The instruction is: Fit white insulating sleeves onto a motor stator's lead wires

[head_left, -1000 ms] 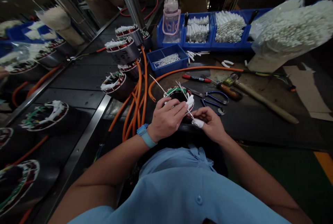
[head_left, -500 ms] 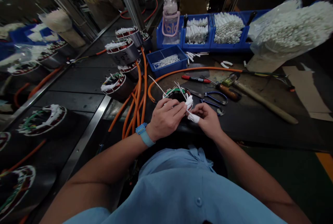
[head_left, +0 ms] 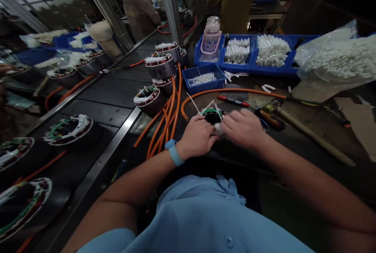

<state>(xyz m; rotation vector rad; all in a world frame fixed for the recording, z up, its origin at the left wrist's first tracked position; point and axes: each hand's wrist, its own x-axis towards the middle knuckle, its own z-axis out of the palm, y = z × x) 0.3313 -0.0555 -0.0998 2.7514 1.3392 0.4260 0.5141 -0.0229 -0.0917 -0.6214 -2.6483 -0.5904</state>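
Observation:
A motor stator (head_left: 209,111) with green and white windings sits on the bench in front of me, its near rim hidden by my hands. Thin white cable ties stick up from it. My left hand (head_left: 199,135) rests against its near side, fingers closed on a bunch of white sleeving (head_left: 218,128). Just right of that, my right hand (head_left: 243,128) is curled over the same spot, smeared by motion; whatever lies inside its fingers is hidden. An orange cable (head_left: 235,90) arcs behind the stator.
Behind stand a small blue tray (head_left: 202,85) of cable ties and blue bins (head_left: 252,67) with white tubes. To the right lie a hammer (head_left: 317,137), a screwdriver (head_left: 269,119) and a marker (head_left: 232,101). More stators (head_left: 160,67) stand at left. Two co-workers are beyond.
My right hand has gone from pinching white sleeving below the rim to a closed grip higher up, partly over the pliers. My left hand stays at the stator. The view has tilted upward.

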